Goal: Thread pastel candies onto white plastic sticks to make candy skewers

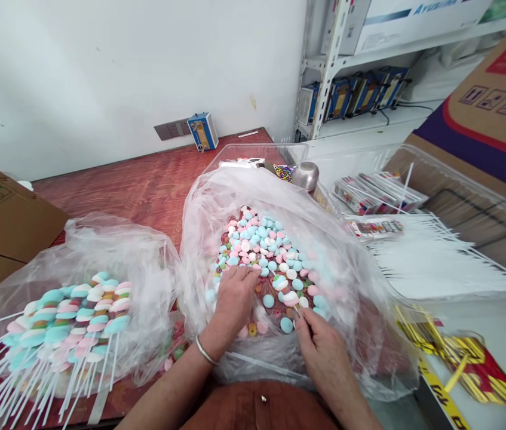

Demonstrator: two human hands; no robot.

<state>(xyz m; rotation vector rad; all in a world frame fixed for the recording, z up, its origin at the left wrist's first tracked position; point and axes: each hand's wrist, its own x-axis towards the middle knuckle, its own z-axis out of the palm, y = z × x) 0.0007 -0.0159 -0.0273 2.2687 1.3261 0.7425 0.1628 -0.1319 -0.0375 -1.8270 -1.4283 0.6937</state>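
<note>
In my right hand (324,346) I grip a white stick, its fingers closed round the lower end. Pink, white and blue gummy candies are threaded on it, making a candy skewer (285,289). My left hand (236,292), with a pale bracelet at the wrist, is on the loose candies (257,236). Its fingers are bent and pressed together, and whatever they hold is hidden. These blue, pink and white candies, with some green and orange rings among them, lie in an opened clear plastic bag (208,197) in front of me.
Left of the bag, many finished-looking candy skewers (69,310) lie on another plastic sheet (140,251). White sticks (441,257) and small packets (378,191) fill a clear bin at right. Yellow-red wrappers (481,370), cardboard boxes (6,209) and a metal cup (306,176) stand around.
</note>
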